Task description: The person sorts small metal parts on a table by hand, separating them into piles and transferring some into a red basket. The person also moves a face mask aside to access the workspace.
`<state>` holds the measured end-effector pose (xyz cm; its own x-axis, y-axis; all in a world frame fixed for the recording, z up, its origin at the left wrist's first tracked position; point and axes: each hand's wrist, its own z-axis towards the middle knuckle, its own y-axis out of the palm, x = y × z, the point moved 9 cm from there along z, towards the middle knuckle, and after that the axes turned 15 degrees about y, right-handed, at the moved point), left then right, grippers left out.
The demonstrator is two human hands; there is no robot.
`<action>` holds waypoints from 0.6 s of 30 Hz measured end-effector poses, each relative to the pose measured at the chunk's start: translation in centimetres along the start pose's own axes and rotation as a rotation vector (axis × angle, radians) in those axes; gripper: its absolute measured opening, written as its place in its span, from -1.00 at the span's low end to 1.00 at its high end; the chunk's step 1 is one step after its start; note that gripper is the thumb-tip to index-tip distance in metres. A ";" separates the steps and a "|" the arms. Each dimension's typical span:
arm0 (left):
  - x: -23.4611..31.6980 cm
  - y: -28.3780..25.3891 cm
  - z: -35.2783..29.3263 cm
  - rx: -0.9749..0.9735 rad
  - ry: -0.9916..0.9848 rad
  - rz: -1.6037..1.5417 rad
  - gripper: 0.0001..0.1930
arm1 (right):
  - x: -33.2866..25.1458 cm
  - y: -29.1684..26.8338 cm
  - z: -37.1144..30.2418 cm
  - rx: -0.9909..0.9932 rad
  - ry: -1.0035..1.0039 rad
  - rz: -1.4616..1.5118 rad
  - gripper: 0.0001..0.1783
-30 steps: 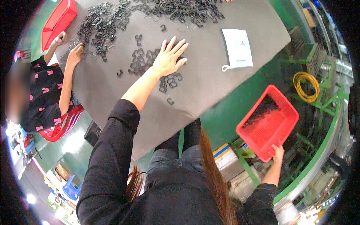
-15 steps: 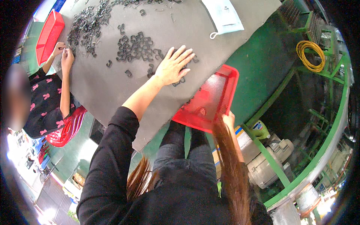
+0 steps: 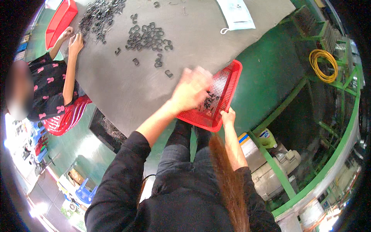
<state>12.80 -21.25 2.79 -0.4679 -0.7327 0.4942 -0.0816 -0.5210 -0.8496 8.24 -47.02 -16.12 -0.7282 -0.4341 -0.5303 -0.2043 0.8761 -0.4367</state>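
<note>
My right hand (image 3: 228, 116) is closed on the rim of a red plastic mesh basket (image 3: 230, 86), held tilted against the table's near edge. Small black clip-like pieces (image 3: 211, 101) lie inside the basket. At that same edge, partly over the basket, is my left hand (image 3: 191, 89); motion smears its fingers, and whether anything is under them is hidden. A loose pile of the same black pieces (image 3: 146, 38) lies on the grey tabletop (image 3: 116, 77) beyond my left hand, with a few strays nearer to it.
A larger heap of black pieces (image 3: 98, 17) lies at the far left. Beside it, a co-worker's hands (image 3: 73, 40) work near another red basket (image 3: 61, 23). A pale blue pouch-like item (image 3: 237, 15) rests at the far right. Green metal framing (image 3: 276, 168) and a motor (image 3: 276, 174) stand right.
My left hand has moved from the tabletop toward me, to the basket at the edge. The pieces near it have left the table, and black pieces now show in the basket.
</note>
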 end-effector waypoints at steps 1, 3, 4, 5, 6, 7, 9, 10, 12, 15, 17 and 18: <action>-3.4 -2.7 -1.7 0.199 -0.149 0.090 -0.45 | 0.9 -0.5 0.7 0.006 -0.001 -0.001 -0.66; -12.4 -6.8 -8.7 0.481 -0.495 0.328 -0.43 | 0.3 -0.2 0.2 -0.013 -0.011 -0.008 -0.69; -16.5 -8.8 -12.3 0.549 -0.729 0.405 -0.40 | 0.3 0.1 0.2 -0.043 -0.014 0.023 -0.68; -19.8 -10.4 -16.2 0.623 -0.961 0.474 -0.37 | 0.1 0.1 -0.2 -0.038 0.003 0.006 -0.67; -23.4 -10.7 -19.3 0.583 -1.127 0.407 -0.33 | 0.3 0.5 0.0 -0.070 -0.003 0.014 -0.64; -25.3 -11.3 -19.0 0.531 -1.109 0.428 -0.33 | 0.1 0.2 -0.1 -0.052 -0.001 -0.001 -0.63; -28.0 -12.4 -17.6 0.467 -1.001 0.447 -0.33 | -1.3 0.3 -1.2 -0.098 0.042 0.074 -0.63; -29.0 -12.8 -15.7 0.453 -0.904 0.430 -0.33 | -1.3 0.0 -1.4 -0.095 0.047 0.067 -0.62; -31.0 -13.5 -12.4 0.434 -0.753 0.413 -0.33 | -0.3 0.0 -0.5 -0.107 0.060 0.104 -0.62; -33.6 -14.4 -8.0 0.394 -0.581 0.418 -0.35 | -1.2 0.1 -0.7 -0.108 0.090 0.050 -0.59; -34.0 -14.4 -4.3 0.339 -0.453 0.423 -0.36 | -1.5 -0.3 -0.5 -0.084 0.076 0.018 -0.61; -33.8 -14.1 -2.8 0.279 -0.415 0.447 -0.37 | -1.8 -0.1 -0.5 -0.094 0.080 0.035 -0.61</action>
<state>27.30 12.09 -2.46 -0.0221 -0.9829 0.1830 0.2982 -0.1812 -0.9372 9.27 -46.23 -14.70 -0.7850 -0.3881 -0.4829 -0.2352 0.9078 -0.3471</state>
